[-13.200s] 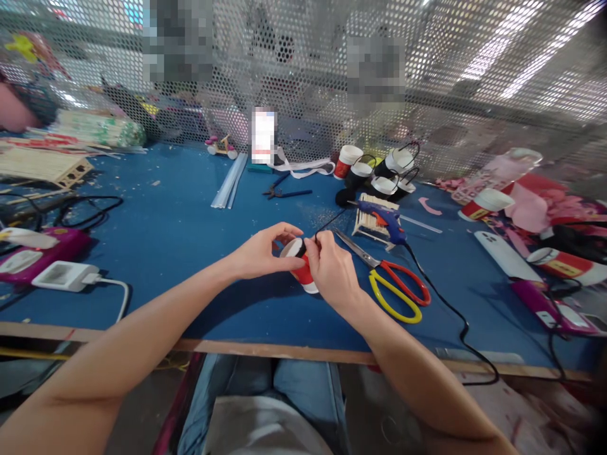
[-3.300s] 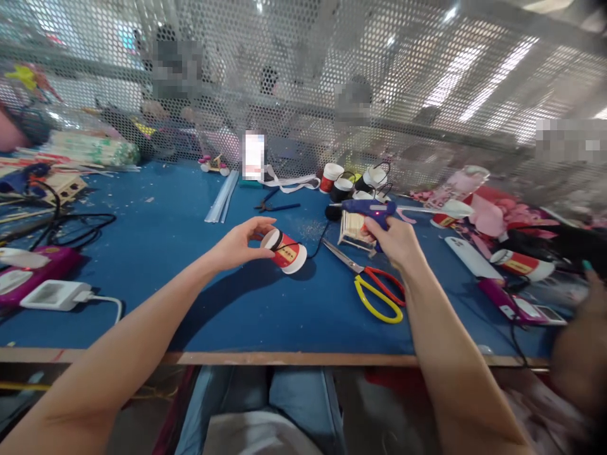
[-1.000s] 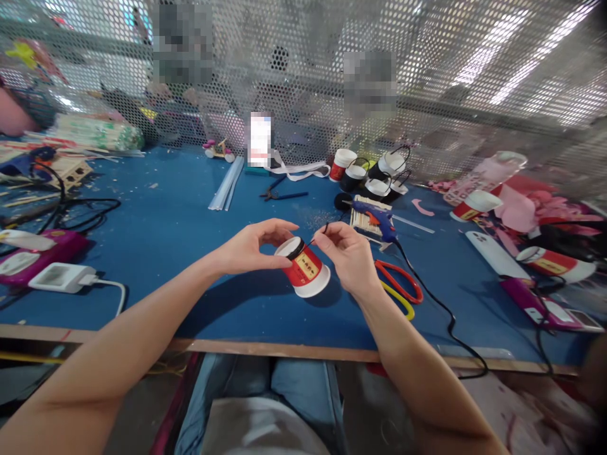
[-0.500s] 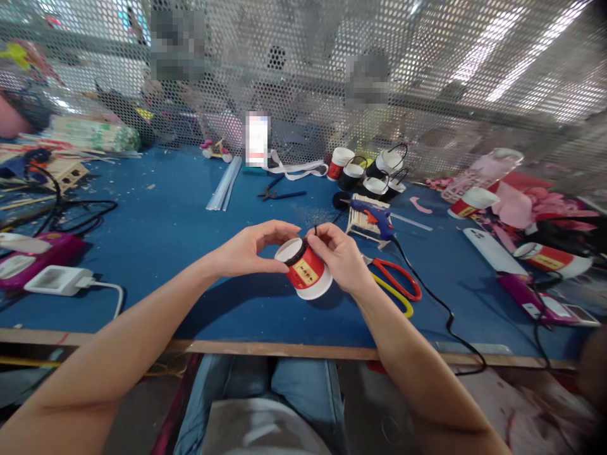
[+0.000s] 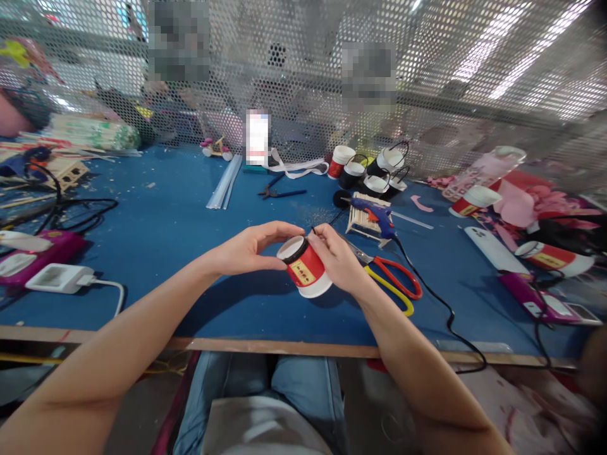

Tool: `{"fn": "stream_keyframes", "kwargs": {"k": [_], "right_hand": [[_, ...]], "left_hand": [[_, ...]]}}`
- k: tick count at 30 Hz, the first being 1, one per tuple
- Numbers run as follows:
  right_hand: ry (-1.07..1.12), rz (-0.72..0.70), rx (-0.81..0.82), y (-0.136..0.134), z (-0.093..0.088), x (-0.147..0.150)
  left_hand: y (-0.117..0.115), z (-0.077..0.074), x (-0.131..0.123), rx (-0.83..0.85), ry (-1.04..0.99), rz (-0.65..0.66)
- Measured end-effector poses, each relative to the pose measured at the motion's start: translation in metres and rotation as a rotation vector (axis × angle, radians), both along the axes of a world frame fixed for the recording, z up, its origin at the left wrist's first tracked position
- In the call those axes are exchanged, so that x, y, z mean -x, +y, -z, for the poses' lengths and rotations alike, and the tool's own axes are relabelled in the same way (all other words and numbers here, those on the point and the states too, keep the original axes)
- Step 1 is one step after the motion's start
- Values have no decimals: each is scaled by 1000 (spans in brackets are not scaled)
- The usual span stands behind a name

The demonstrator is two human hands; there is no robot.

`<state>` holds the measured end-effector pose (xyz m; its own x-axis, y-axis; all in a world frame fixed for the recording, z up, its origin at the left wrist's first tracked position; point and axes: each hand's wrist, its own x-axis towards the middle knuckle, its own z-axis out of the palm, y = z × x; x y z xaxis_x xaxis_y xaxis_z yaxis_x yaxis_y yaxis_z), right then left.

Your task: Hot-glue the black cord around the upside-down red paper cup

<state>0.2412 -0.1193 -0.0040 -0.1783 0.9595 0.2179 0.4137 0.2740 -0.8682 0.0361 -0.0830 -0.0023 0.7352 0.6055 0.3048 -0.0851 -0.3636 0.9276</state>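
Observation:
A small red and white cup (image 5: 308,268) with a yellow label and a black band round one end is tilted between my hands, above the table. My left hand (image 5: 256,249) is closed round the banded end, thumb at the front and fingers behind. My right hand (image 5: 334,253) grips the cup's right side, its fingers near the black band. A short black strand pokes up by the right fingertips; whether they pinch it I cannot tell. Scissors (image 5: 391,278) with red and yellow handles lie just right of my right hand.
Behind my right hand a blue glue gun (image 5: 374,212) rests on a small wooden rack. Cups with black handles (image 5: 353,174) stand at the back. Pliers (image 5: 279,189) and clear glue sticks (image 5: 224,183) lie mid-table. Power strips (image 5: 540,303) sit at both sides, with a black cord trailing rightward.
The cup has shifted very slightly right and is turned a little. My right hand has slid a bit along it, and more of the scissors shows.

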Motion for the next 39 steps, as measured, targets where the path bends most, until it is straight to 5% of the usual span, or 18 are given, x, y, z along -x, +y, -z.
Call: {"fn": "stream_keyframes", "kwargs": {"k": [8, 12, 16, 22, 30, 39], "right_hand": [[-65, 115, -106, -1, 6, 2], [23, 155, -31, 4, 7, 1], [109, 179, 42, 6, 8, 1], [-18, 200, -55, 3, 7, 4], [-196, 191, -249, -4, 14, 12], [-200, 161, -401, -6, 15, 12]], "left_hand": [[1, 11, -4, -29, 139, -146], [2, 10, -5, -9, 208, -201], [4, 2, -1, 10, 291, -398], [2, -4, 0, -76, 328, -601], [-8, 15, -20, 35, 215, -355], [-11, 26, -28, 29, 89, -302]]}}
